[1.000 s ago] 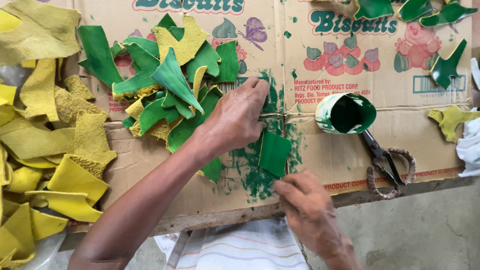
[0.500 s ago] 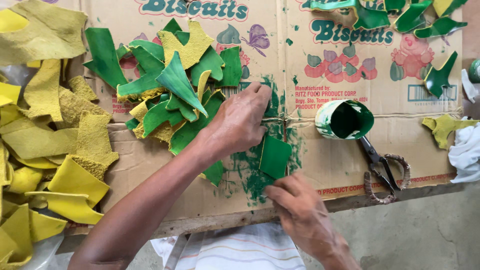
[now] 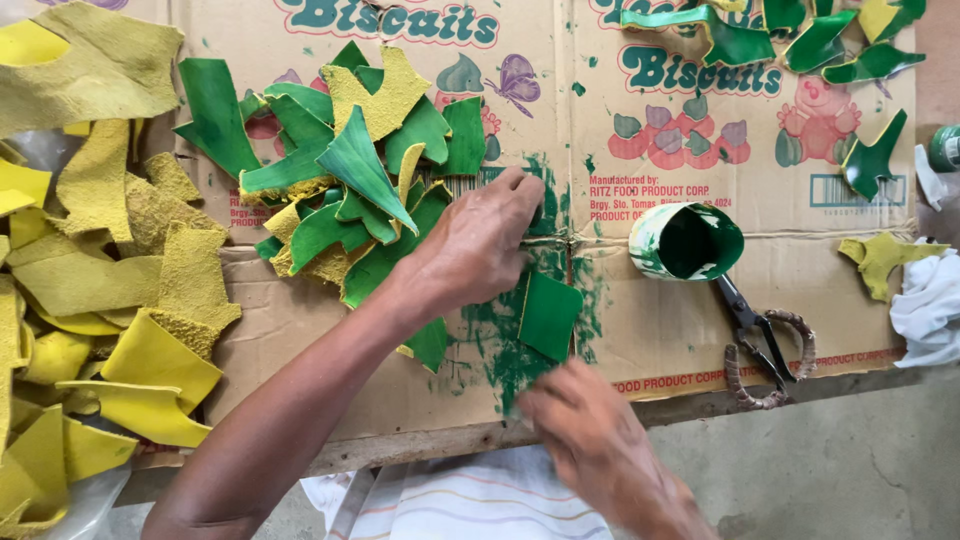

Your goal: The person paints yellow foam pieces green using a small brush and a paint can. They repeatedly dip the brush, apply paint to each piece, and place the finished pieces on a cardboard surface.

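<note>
Both forearms bare; left hand (image 3: 480, 245) and right hand (image 3: 590, 440) ungloved; at six o'clock, seemingly a white, pastel-striped garment (image 3: 480, 500).

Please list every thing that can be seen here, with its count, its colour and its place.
cardboard sheet: one, brown with printed pictures, covers the work table
green square piece: one, green, on the green paint smears at centre
green pieces pile: many, green, upper centre-left, mixed with some yellow
yellow pieces pile: many, yellow, left side
green scraps: several, green, top right
paint cup: one, white outside, green inside, lying on its side right of centre
scissors: one, dark blades, wrapped handles, below the cup
white cloth: one, right edge
left hand: presses down above the square piece
right hand: blurred, beside the square's lower edge
</note>
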